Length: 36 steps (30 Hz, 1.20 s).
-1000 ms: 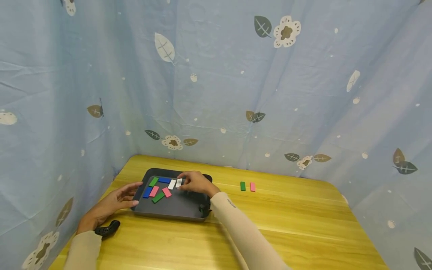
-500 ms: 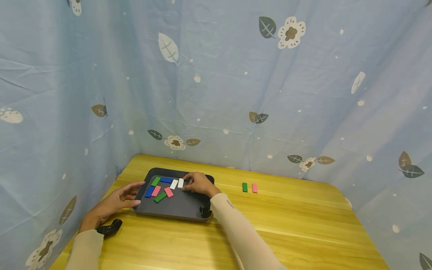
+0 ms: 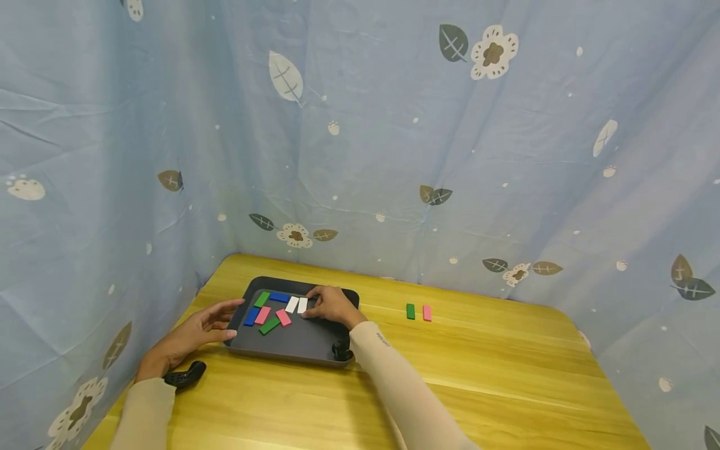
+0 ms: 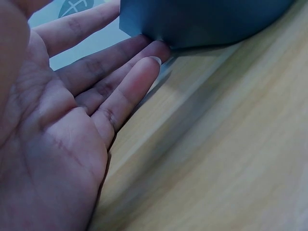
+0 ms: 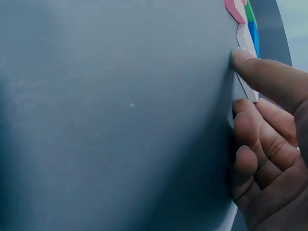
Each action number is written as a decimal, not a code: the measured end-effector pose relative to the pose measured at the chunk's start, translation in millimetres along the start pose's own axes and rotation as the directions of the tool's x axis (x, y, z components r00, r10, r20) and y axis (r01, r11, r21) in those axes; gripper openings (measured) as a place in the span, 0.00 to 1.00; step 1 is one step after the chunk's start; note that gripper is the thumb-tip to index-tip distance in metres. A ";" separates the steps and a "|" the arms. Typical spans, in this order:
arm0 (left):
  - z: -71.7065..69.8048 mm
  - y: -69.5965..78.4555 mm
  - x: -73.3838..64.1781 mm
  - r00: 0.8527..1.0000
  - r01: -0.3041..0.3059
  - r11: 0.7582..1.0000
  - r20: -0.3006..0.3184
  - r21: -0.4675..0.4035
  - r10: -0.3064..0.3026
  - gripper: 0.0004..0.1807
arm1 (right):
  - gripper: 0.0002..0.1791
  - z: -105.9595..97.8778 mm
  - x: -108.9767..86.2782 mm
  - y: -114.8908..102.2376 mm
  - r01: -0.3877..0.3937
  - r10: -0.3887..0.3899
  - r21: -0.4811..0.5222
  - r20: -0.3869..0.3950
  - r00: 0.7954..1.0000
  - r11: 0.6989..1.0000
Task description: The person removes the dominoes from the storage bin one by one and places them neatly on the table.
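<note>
A dark grey tray [image 3: 292, 357] lies on the wooden table in the head view. Flat green, blue, pink and white blocks lie toward its left and back. My right hand [image 3: 333, 307] reaches in and holds the rightmost white block [image 3: 302, 304] by its ends, thumb near, fingers far. That block stands beside another white block [image 3: 291, 305]. In the right wrist view, the thumb and fingertips meet the white block's [image 5: 248, 89] edges. My left hand [image 3: 194, 333], loosely extended, touches the tray's left side; in the left wrist view, the fingertips [image 4: 153, 65] are at its wall [image 4: 192, 24].
A green block [image 3: 410, 311] and a pink block [image 3: 427, 313] lie on the table [image 3: 495, 362] right of the tray. Black wrist devices [image 3: 188, 375] sit at both wrists. A blue patterned curtain [image 3: 360, 125] hangs behind and at the sides.
The right hand has set the white block down flat and drawn it slightly closer to the other white block. The left hand stays at the tray. The head view has shifted a little.
</note>
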<state>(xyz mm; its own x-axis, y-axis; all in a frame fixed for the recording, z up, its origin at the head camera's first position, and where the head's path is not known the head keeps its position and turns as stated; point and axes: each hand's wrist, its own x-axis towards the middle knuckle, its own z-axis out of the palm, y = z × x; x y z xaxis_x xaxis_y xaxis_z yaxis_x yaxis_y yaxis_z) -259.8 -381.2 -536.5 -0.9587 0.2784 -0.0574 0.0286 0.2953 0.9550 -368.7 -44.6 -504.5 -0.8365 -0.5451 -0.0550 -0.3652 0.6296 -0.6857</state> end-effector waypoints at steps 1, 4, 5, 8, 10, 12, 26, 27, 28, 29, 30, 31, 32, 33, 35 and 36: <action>0.1 0.3 -0.1 1.000 0.003 1.000 -0.001 0.000 -0.003 0.40 | 0.25 0.3 0.1 -0.4 0.001 -0.001 -0.005 0.003 1.000 1.000; 0.2 1.4 -0.6 1.000 0.006 1.000 0.002 -0.002 -0.006 0.40 | 0.25 0.5 0.6 -1.1 0.008 -0.008 -0.031 0.003 1.000 1.000; 0.1 1.6 -0.8 1.000 0.007 1.000 0.002 0.000 -0.007 0.40 | 0.24 0.6 0.8 -1.1 0.010 -0.010 -0.036 0.003 1.000 0.999; -0.1 2.9 -0.8 1.000 0.003 1.000 0.011 0.001 -0.003 0.39 | 0.24 -0.2 0.7 -0.2 0.017 -0.017 -0.047 -0.001 1.000 0.999; -0.3 3.8 -0.6 1.000 0.003 1.000 0.014 0.000 -0.003 0.39 | 0.24 -1.4 0.2 0.5 0.018 -0.018 -0.049 0.000 1.000 0.999; -0.2 5.1 -0.8 1.000 -0.001 1.000 0.019 0.001 0.001 0.39 | 0.23 -2.3 -0.3 1.3 0.017 -0.017 -0.051 0.001 1.000 0.999; -0.5 6.4 -4.0 1.000 0.008 1.000 0.017 0.002 -0.008 0.40 | 0.25 -23.4 -12.2 -4.5 0.085 -0.082 -0.046 0.065 0.994 0.995; -0.5 6.9 -4.4 1.000 0.004 1.000 0.019 0.003 -0.004 0.40 | 0.25 -26.0 -14.0 -5.1 0.090 -0.087 -0.049 0.064 0.994 0.995; -0.5 7.4 -4.6 1.000 0.005 1.000 0.017 0.003 -0.005 0.40 | 0.26 -28.2 -15.2 -4.9 0.095 -0.092 -0.053 0.061 0.994 0.994; -0.6 7.6 -4.7 1.000 0.005 1.000 0.018 0.004 -0.005 0.40 | 0.26 -30.8 -16.8 -5.0 0.099 -0.096 -0.056 0.059 0.994 0.993; -0.5 7.9 -4.9 1.000 0.000 1.000 0.022 0.005 0.000 0.40 | 0.26 -33.5 -18.5 -4.6 0.102 -0.098 -0.062 0.057 0.993 0.993; -0.5 8.0 -5.0 1.000 -0.001 1.000 0.024 0.007 0.001 0.40 | 0.26 -36.2 -20.0 -3.8 0.104 -0.100 -0.065 0.055 0.993 0.992; -0.3 8.0 -5.0 1.000 0.005 1.000 0.023 0.007 -0.005 0.40 | 0.26 -39.1 -21.5 -3.0 0.108 -0.104 -0.070 0.052 0.993 0.992; -0.1 8.0 -4.9 1.000 0.008 1.000 0.021 0.007 -0.009 0.40 | 0.26 -42.0 -23.1 -1.7 0.112 -0.108 -0.073 0.049 0.993 0.991; 0.1 7.3 -4.4 1.000 0.012 1.000 0.021 0.003 -0.012 0.40 | 0.26 -48.3 -26.6 0.7 0.123 -0.119 -0.083 0.043 0.992 0.989; 0.1 6.8 -4.2 1.000 0.013 1.000 0.019 0.003 -0.013 0.40 | 0.25 -51.3 -28.3 2.1 0.128 -0.125 -0.088 0.039 0.991 0.988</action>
<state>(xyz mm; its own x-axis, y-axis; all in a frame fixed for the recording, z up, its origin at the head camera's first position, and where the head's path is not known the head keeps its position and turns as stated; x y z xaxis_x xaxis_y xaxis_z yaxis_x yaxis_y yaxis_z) -255.6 -380.3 -529.8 -0.9534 0.2922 -0.0753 0.0172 0.3019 0.9532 -366.8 0.6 -467.1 -0.7676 -0.6409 0.0034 -0.5041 0.6006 -0.6206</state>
